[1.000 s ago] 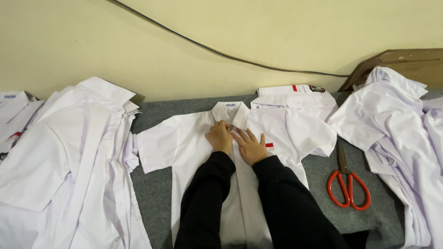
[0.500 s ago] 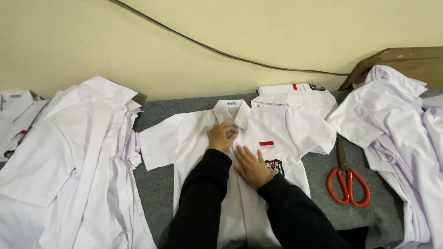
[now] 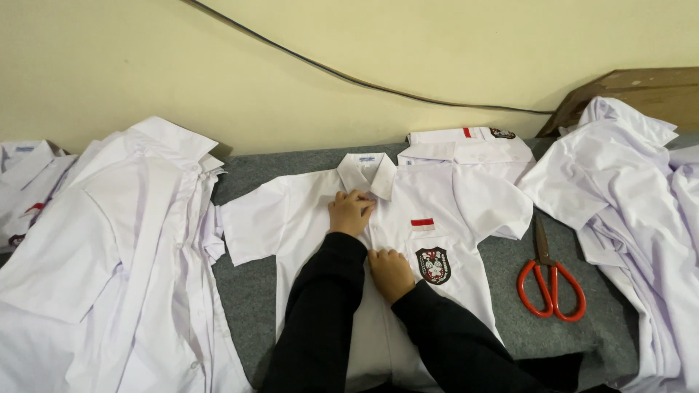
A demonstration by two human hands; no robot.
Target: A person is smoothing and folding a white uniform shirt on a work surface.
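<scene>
A white short-sleeved shirt (image 3: 451, 196) lies face up on the grey cloth-covered table (image 3: 247, 284), collar toward the wall. It has a small red and white patch and a dark round badge (image 3: 433, 264) on the chest pocket. My left hand (image 3: 349, 212) sits just below the collar, fingers curled on the front placket. My right hand (image 3: 391, 271) is lower on the same placket, beside the badge, fingers closed on the fabric. Both arms wear black sleeves.
Red-handled scissors (image 3: 550, 284) lie to the right of the shirt. A pile of white shirts (image 3: 124, 255) fills the left side and another heap (image 3: 633, 189) the right. Folded shirts (image 3: 466, 138) lie behind, and a brown box (image 3: 641, 87) and a black cable (image 3: 349, 76) are by the wall.
My right hand has slid down the shirt front from near the collar to beside the pocket, uncovering the badge. My left hand has stayed below the collar.
</scene>
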